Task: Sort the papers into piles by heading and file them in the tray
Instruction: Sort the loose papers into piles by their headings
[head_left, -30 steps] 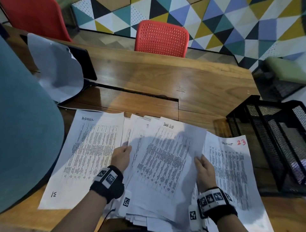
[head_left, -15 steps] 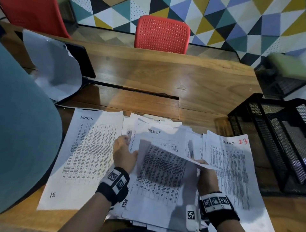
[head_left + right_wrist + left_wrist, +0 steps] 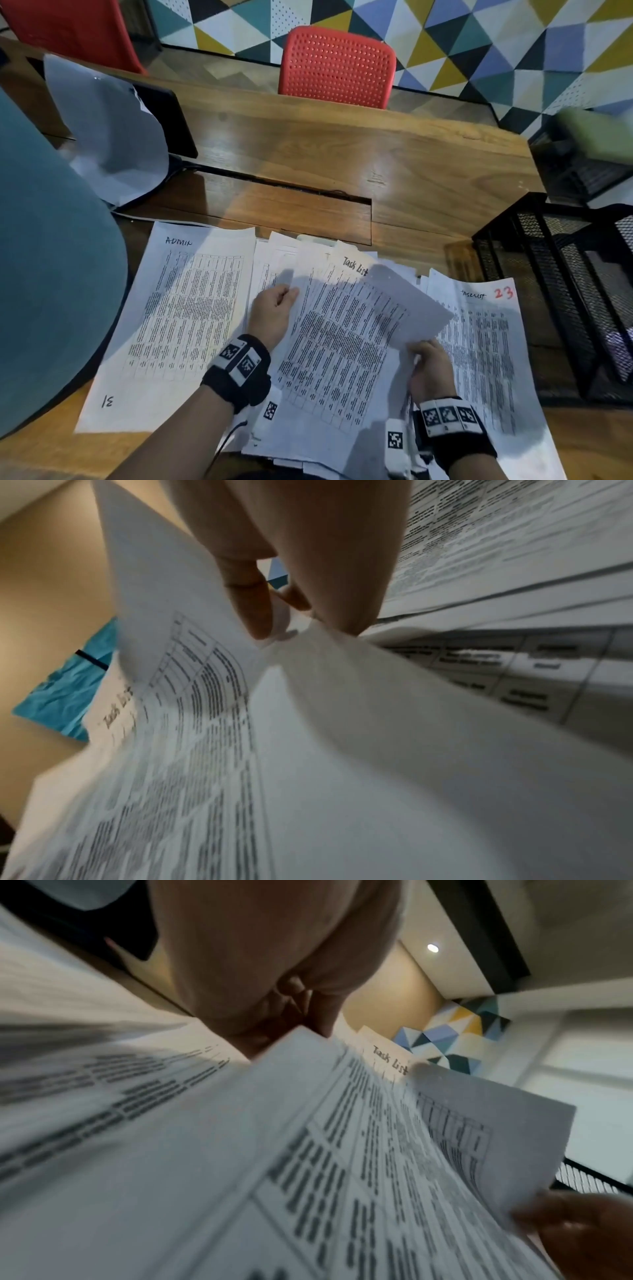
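Our right hand (image 3: 430, 368) pinches the lifted sheet (image 3: 407, 308), while our left hand (image 3: 272, 313) holds the middle pile's (image 3: 329, 370) left edge with curled fingers.

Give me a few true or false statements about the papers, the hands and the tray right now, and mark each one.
1. The right hand pinches the lifted sheet at its edge. True.
2. The sheet headed ADMIN lies right of the middle stack. False: it lies to the left.
3. The sheet marked 23 is headed TASKLIST. True.
4. The black mesh tray stands left of the papers. False: it stands to the right.
5. The left hand is raised off the papers. False: it rests on the middle stack.
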Available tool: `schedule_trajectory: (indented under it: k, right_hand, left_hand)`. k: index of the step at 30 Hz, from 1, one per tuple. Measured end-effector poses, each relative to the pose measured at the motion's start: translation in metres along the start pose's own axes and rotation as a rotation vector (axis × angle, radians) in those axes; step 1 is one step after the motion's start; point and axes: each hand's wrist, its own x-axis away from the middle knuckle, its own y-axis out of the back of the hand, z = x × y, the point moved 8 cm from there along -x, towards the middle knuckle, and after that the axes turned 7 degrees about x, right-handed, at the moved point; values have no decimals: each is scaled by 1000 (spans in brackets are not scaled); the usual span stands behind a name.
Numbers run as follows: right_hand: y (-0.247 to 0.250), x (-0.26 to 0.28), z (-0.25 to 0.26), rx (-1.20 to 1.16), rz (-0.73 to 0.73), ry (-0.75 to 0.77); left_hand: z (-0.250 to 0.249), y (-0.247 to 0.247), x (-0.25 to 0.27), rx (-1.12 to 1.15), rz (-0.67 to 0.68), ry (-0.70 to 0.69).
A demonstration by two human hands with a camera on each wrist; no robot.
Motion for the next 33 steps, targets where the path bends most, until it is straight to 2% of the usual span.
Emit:
schedule_trajectory:
  k: [2,5,7,10,12,14,15,17,20,23,25,27,30,33]
  right_hand:
    - [3,-2,-3,-7,1,-22]
    - [3,-3,1,141,-17,13]
    - [-6,0,2,134,67,32]
    - [-12,7,10,187,111,91]
    - [-14,10,11,225,136,113]
    - [-6,5,10,350,43,148]
    - [-4,1,7,360,28,154]
    - [-5,0,7,314,37,165]
    - [-8,1,3,343,29,113]
    - [-9,0,3,362,14,84]
    - [-7,-2,-1,375,-6,91]
    - [-6,-4,-3,394,2,110]
    - [-13,-1,2,379,79,137]
    - [-17,-1,3,241,138,119]
  left_hand:
    - [4,-1,0,25,-3,22]
    - [0,-5,2,71,43,15]
    - [-1,-9,4,146,115,34]
    - [3,-17,10,178,201,142]
    - [4,-11,8,116,100,140]
    - [7,6,-2,-62,-90,65]
    - [9,11,-5,-168,-152,71]
    - [22,16,-11,-350,-192,149]
    - [30,14,-12,-394,-201,230]
    - [29,5,-11,-431,-126,201]
    - [23,-1,-9,-473,-49,124]
    - [15,-5,-7,-422,11,30]
    - [9,-11,-1,-65,139,-32]
    - [3,-22,13,190,379,42]
